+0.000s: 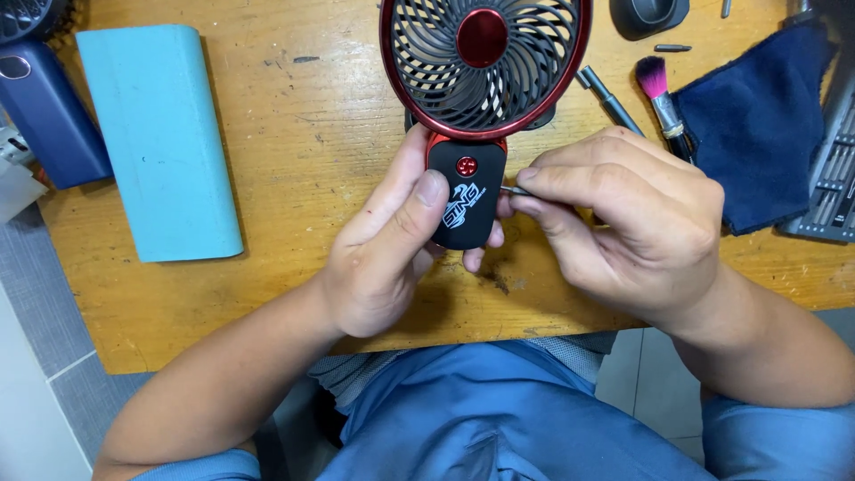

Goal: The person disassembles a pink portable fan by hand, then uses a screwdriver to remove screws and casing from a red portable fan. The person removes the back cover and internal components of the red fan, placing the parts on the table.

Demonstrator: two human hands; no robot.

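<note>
Both our forearms come in from the bottom edge, bare, converging toward the middle. Our left hand (383, 245) is palm-in, fingers curled underneath with the tips showing at the lower right, thumb laid flat and extended up-right. Our right hand (623, 223) shows its back to the camera, knuckles up, thumb and forefinger pinched together pointing left, close to the left thumb tip

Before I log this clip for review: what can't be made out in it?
Head view only:
- Fan: top cut off by the frame edge; handle partly covered by the left hand.
- Thin metal tool: its body is buried in the right hand.
- Bit case: cut off at the right edge.
</note>
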